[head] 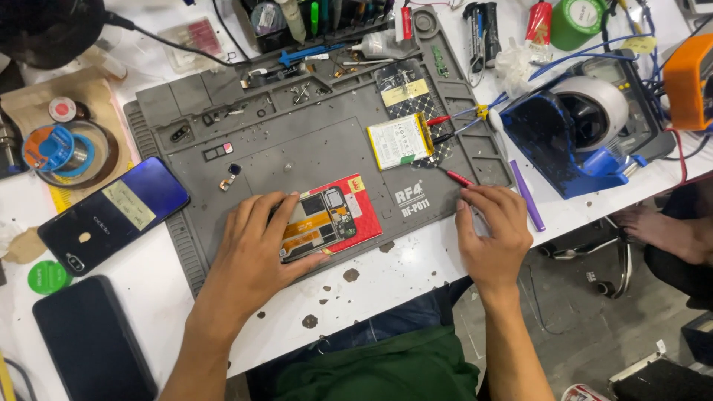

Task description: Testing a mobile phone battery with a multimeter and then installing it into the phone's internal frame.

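Observation:
An opened phone [327,217] with its circuit board and orange flex cables showing lies on a red card on the grey repair mat [297,148]. My left hand [252,249] rests flat over the phone's left part, pressing it down. At the mat's right edge, my right hand [492,230] touches a red-tipped probe [458,178]. A white phone battery [401,141] lies further back on the mat, with red and black probe leads [453,122] reaching it.
A blue phone back cover [111,212] and a black phone [93,341] lie at the left. A tape dispenser [579,134], an orange meter [691,78], a purple pen [527,197], solder reels and tools crowd the back. Another person's foot [661,226] is at the right.

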